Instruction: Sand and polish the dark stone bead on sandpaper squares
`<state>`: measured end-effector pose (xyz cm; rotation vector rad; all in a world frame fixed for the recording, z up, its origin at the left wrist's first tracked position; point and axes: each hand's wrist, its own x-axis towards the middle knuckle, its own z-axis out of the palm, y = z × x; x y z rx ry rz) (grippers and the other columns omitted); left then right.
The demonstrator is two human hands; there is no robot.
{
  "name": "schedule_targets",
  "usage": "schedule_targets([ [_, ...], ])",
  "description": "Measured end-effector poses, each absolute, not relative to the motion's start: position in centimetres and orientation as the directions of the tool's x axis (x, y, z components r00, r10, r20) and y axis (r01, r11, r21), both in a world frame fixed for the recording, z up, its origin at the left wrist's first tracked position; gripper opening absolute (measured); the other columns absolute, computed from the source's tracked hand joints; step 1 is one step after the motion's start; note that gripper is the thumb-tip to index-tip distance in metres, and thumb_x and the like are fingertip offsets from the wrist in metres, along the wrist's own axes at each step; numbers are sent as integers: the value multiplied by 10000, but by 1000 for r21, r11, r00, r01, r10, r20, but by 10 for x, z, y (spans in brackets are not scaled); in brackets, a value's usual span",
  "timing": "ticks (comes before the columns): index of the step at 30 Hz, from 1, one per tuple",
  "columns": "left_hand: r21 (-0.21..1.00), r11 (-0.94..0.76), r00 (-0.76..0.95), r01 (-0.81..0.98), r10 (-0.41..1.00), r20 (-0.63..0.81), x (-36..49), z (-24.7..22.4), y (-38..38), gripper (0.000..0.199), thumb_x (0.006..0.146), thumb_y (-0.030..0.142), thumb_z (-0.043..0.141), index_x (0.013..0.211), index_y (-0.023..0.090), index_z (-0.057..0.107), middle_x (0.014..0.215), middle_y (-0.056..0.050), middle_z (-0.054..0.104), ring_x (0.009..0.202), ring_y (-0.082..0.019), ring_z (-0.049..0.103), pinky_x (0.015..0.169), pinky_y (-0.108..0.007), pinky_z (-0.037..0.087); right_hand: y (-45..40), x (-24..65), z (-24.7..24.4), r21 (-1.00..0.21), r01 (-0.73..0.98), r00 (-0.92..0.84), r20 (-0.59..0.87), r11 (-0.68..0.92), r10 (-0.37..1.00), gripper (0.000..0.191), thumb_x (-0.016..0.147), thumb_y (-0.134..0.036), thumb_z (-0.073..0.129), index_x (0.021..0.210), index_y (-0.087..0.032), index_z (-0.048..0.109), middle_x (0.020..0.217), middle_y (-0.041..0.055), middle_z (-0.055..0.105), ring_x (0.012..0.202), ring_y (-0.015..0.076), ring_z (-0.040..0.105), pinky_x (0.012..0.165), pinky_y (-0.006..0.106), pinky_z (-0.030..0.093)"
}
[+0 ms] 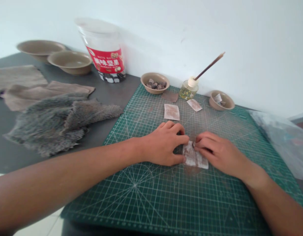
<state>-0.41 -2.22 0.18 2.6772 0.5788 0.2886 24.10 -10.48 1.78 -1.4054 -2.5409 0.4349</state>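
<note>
A white sheet with brown smudges (197,158) lies on the green cutting mat (153,196). My left hand (165,144) is at its left side, fingers apart, with a thumb and fingertip touching its left edge. On the sheet's upper right, my right hand (219,152) has its fingers pinched together; what is between them, if anything, is too small to name. Behind the hands lie a larger smudged piece (171,112), a smaller one (194,105) and a brown square (170,96).
A bowl of dark lumps (155,83), a glass jar (188,89) with a brush (210,65) and a small bowl (221,100) stand at the back. Left are grey fur (50,121), cloths, a large tub (102,49) and bowls. A plastic bag (281,137) lies right.
</note>
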Motion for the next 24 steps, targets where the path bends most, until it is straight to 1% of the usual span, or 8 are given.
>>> schedule_targets([
  [5, 410, -844, 897, 345, 425, 119, -4, 1, -22, 354, 831, 501, 690, 1075, 249, 644, 1266, -72, 526, 1162, -316, 479, 1019, -506, 406, -105, 238, 20, -499, 705, -622, -92, 504, 778, 132, 1000, -228, 555, 895, -220, 634, 988, 20, 648, 856, 153, 630, 769, 293, 491],
  [8, 406, -846, 897, 346, 426, 121, -4, 1, -22, 364, 830, 504, 691, 1085, 249, 641, 1270, -76, 525, 1166, -318, 478, 1021, -507, 404, -104, 237, 21, -447, 764, -517, 7, 466, 856, 121, 1007, -221, 541, 935, -210, 638, 1033, 39, 644, 914, 173, 626, 819, 326, 484],
  [10, 406, -842, 892, 354, 435, 122, -4, 1, -22, 374, 831, 502, 691, 1105, 254, 640, 1269, -77, 524, 1167, -317, 479, 1026, -511, 400, -104, 238, 22, -440, 789, -473, 11, 429, 881, 124, 1002, -213, 551, 913, -207, 637, 1015, 36, 641, 906, 167, 622, 806, 319, 480],
  [14, 413, -842, 897, 347, 427, 117, -4, 1, -22, 375, 827, 507, 693, 1099, 254, 644, 1263, -74, 525, 1158, -315, 484, 1017, -506, 407, -106, 238, 23, -565, 671, -633, -99, 480, 768, 128, 994, -213, 581, 881, -219, 641, 961, 1, 652, 847, 132, 623, 763, 277, 482],
  [18, 408, -842, 895, 354, 432, 115, -4, 1, -22, 371, 828, 502, 695, 1103, 258, 643, 1276, -75, 519, 1175, -321, 474, 1021, -511, 402, -104, 238, 21, -476, 754, -500, 30, 452, 866, 131, 1005, -187, 544, 920, -209, 642, 1034, 33, 646, 929, 161, 621, 831, 318, 476],
  [20, 408, -839, 891, 360, 439, 115, -3, 1, -22, 367, 831, 496, 694, 1110, 263, 641, 1276, -74, 519, 1179, -319, 472, 1027, -510, 399, -102, 239, 22, -481, 760, -507, -19, 437, 862, 132, 996, -190, 561, 887, -208, 633, 1005, 27, 644, 899, 155, 620, 799, 306, 475],
  [22, 411, -840, 894, 354, 434, 115, -3, 1, -22, 358, 830, 493, 695, 1099, 261, 645, 1274, -71, 521, 1175, -314, 474, 1029, -504, 400, -102, 240, 23, -541, 704, -595, -98, 459, 798, 138, 994, -206, 575, 867, -216, 628, 957, 10, 645, 850, 142, 618, 760, 287, 473],
  [24, 412, -842, 897, 348, 427, 115, -4, 1, -22, 356, 830, 490, 695, 1096, 257, 648, 1277, -70, 520, 1173, -312, 475, 1031, -500, 399, -102, 240, 23, -560, 681, -615, -87, 471, 784, 128, 1000, -216, 566, 889, -220, 630, 969, 13, 647, 865, 147, 619, 774, 292, 475],
])
